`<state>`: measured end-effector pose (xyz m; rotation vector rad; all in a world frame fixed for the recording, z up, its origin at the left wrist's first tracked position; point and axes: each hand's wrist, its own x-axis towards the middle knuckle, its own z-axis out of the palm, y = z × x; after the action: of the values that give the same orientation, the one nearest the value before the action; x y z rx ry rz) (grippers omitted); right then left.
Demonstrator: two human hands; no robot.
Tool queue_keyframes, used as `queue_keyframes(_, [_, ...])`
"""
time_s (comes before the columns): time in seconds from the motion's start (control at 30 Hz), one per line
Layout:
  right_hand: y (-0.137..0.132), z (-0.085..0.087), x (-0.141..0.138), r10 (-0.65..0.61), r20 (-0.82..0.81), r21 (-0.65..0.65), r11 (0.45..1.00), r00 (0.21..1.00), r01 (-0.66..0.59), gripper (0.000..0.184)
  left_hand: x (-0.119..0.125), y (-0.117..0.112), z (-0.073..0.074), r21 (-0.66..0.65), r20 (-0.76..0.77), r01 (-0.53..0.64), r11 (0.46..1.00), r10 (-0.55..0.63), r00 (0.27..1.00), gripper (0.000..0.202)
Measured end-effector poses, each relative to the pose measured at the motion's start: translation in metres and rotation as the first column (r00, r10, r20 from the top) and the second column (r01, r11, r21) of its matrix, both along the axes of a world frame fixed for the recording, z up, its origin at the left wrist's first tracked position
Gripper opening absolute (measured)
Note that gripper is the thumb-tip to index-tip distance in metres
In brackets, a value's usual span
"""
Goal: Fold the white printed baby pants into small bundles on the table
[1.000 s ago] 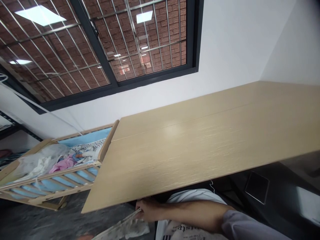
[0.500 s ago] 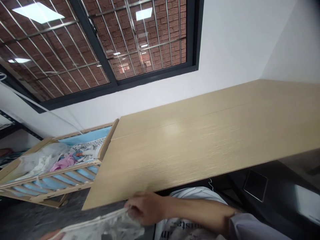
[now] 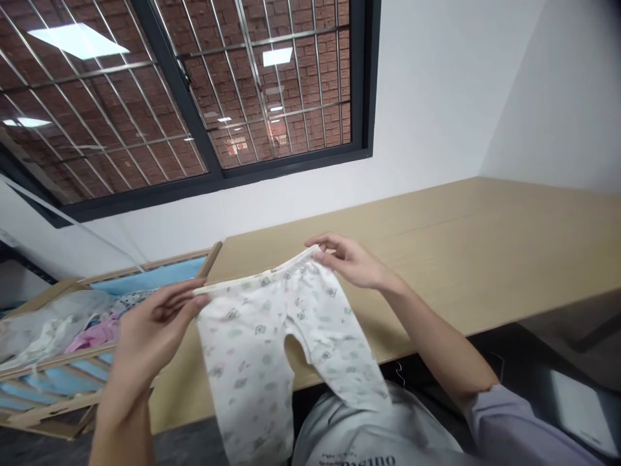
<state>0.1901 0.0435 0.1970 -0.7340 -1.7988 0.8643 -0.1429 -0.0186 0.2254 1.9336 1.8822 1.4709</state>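
I hold up a small pair of white baby trousers [image 3: 262,336] with a faint printed pattern, stretched by the waistband in front of me. My left hand [image 3: 150,327] pinches the waistband's left end, fingers closed on the cloth. My right hand [image 3: 349,259] pinches the waistband's right end above the light wooden table [image 3: 485,259]. Both legs of the trousers hang down freely over the table's near edge and my lap.
A wooden crib [image 3: 53,382] with a blue lining stands at the left against the table's end, filled with several baby clothes, white and pink. Behind is a white wall with a dark-framed barred window [image 3: 194,97]. Dark floor lies below at the right.
Both hands have risen from below the table edge to above it. The cloth that was bunched low down is now spread out as trousers between the two hands.
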Motion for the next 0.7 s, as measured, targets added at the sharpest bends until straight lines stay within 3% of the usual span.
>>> queue_keyframes(0.1, [0.038, -0.004, 0.025, -0.053, 0.090, -0.066, 0.996, 0.994, 0.059, 0.029, 0.014, 0.050, -0.004, -0.061, -0.036, 0.160, 0.985, -0.163, 0.986, 0.049])
queue_keyframes(0.23, [0.102, -0.033, 0.040, -0.040, 0.235, -0.194, 0.977, 0.971, 0.087, 0.025, 0.027, 0.114, -0.025, -0.125, -0.193, 0.247, 0.961, -0.268, 0.944, 0.034])
queue_keyframes(0.33, [0.151, -0.060, 0.040, -0.044, 0.411, -0.247, 0.956, 0.911, 0.158, 0.018, 0.038, 0.159, -0.049, -0.216, -0.293, 0.209, 0.954, -0.267, 0.918, 0.028])
queue_keyframes(0.5, [0.212, -0.099, 0.023, -0.178, 0.595, -0.157, 0.931, 0.784, 0.330, 0.011, 0.045, 0.227, -0.098, -0.328, -0.314, 0.080, 0.941, -0.188, 0.931, 0.020])
queue_keyframes(0.57, [0.228, -0.113, 0.015, -0.194, 0.624, -0.152, 0.920, 0.757, 0.361, 0.010, 0.045, 0.245, -0.118, -0.372, -0.312, 0.012, 0.928, -0.138, 0.940, 0.018])
queue_keyframes(0.7, [0.248, -0.140, -0.001, -0.250, 0.678, -0.115, 0.893, 0.692, 0.435, 0.020, 0.045, 0.264, -0.152, -0.448, -0.305, -0.095, 0.889, -0.051, 0.951, 0.037])
